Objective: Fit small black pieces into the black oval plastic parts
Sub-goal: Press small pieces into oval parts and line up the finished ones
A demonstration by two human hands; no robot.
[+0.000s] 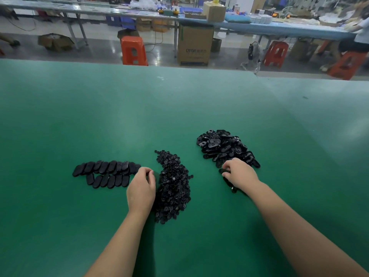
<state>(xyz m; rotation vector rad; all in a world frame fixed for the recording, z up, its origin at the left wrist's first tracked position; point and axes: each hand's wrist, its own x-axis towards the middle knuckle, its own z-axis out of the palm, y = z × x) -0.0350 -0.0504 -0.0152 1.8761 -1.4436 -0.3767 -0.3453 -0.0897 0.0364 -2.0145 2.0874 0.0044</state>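
A heap of small black pieces (173,184) lies on the green table between my hands. To its right is a pile of loose black oval parts (223,146). Two rows of black ovals (107,170) lie side by side at the left. My left hand (140,188) rests at the left edge of the small-piece heap, beside the rows, with its fingers curled; what they hold is hidden. My right hand (239,173) sits on the near end of the oval pile, fingers bent down onto the ovals there.
The green table (139,108) stretches far ahead and to both sides. Beyond its far edge stand orange stools (133,49), a cardboard box (194,45) and another long workbench. A person sits at the far right.
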